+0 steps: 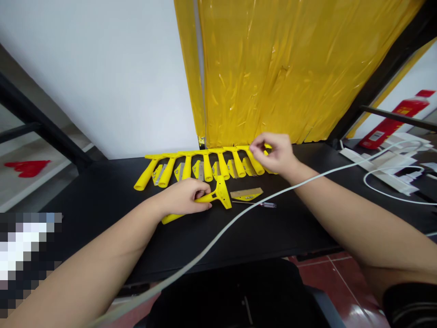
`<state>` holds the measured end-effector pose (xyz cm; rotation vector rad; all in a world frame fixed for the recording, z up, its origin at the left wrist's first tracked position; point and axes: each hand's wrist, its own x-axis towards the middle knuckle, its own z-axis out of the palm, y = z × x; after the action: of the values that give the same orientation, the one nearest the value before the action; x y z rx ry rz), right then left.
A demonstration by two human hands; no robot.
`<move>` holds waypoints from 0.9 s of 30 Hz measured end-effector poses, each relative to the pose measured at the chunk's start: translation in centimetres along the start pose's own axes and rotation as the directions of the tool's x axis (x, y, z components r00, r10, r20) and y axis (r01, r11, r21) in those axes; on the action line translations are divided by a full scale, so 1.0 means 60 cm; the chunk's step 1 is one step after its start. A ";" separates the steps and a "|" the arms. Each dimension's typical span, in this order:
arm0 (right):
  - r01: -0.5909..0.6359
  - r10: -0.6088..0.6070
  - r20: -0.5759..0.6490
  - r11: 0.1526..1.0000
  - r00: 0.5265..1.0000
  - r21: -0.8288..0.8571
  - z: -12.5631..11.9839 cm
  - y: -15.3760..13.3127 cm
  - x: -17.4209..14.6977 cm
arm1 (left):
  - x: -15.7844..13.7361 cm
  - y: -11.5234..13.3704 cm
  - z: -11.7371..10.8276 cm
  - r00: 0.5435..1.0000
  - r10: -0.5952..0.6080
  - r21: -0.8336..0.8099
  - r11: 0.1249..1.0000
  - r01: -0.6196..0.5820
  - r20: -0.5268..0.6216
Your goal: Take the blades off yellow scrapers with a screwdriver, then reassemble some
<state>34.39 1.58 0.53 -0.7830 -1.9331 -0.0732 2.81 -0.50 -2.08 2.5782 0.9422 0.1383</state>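
Clearly, the left hand is closed round the handle of a yellow scraper, so the middle of that handle is lost behind the palm and fingers; only its head, poking out right of the grip, and its butt end, below the wrist side, can be seen. Past this grip, toward the wall, a row of yellow handles lies on the black table, with small yellow plates carrying metal strips set between them, several half covered by the handles. The right hand is at the right end of that row, thumb and forefinger curled close together; whether anything small is pinched there I cannot tell, and the hand hides part of the last handles.

Just right of the held scraper's head lies one loose plate with a brownish strip, and nearer the person a screwdriver, its thin shaft partly covered by a pale cable that passes in front of it and across the right forearm. The cable's lower end blurs out. Well right of both hands, a red bottle stands tilted in view, crossed by a dark bar. Far left of the grip, a patch of coarse blocks covers whatever is there.
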 end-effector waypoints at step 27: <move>0.093 -0.100 0.428 0.995 0.898 0.039 -0.012 -0.007 -0.058 | 0.001 -0.011 0.003 1.000 -0.012 -0.026 1.000 0.013 0.018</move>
<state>35.71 -0.73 -1.88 -0.7337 -2.3890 0.0627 2.48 -0.06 -2.51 2.5446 0.9436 0.1233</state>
